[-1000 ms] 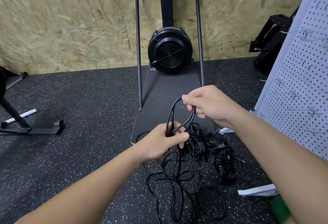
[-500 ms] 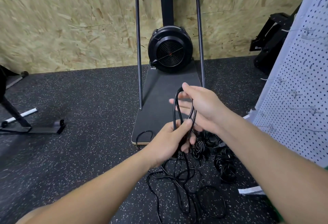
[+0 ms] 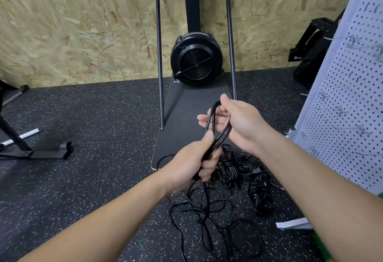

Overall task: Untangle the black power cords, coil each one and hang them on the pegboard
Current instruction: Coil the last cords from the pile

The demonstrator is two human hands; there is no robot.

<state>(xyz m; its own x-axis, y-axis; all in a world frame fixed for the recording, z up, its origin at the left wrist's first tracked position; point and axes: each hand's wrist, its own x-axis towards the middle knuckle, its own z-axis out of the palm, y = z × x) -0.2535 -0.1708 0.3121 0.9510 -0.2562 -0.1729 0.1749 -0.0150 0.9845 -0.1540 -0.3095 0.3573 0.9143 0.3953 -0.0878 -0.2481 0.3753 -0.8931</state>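
Since one second ago, my right hand (image 3: 242, 124) is a little higher and more open, and the loop of the power cord (image 3: 215, 129) stands taller between my two hands. My left hand (image 3: 194, 163) grips the bottom of the loop, with the fingers (image 3: 209, 168) curled tightly round the gathered strands. The right hand holds the top of the loop between the thumb and the palm, while its other fingers lie almost straight behind the cord.

The rest of this cord hangs down from my left hand to the loose tangle (image 3: 209, 220) on the rubber floor (image 3: 93, 137). Several coiled bundles (image 3: 246, 172) lie just beside the tangle, near the base of the pegboard (image 3: 344, 116).

I judge that I am now making one more turn of the coil. To do it well, I should keep every turn the same length and lay it flat against the others in the left hand. I should pull the slack slowly, because the tangle below can catch and make a knot. The left grip must stay firm, otherwise the finished turns may slip apart.
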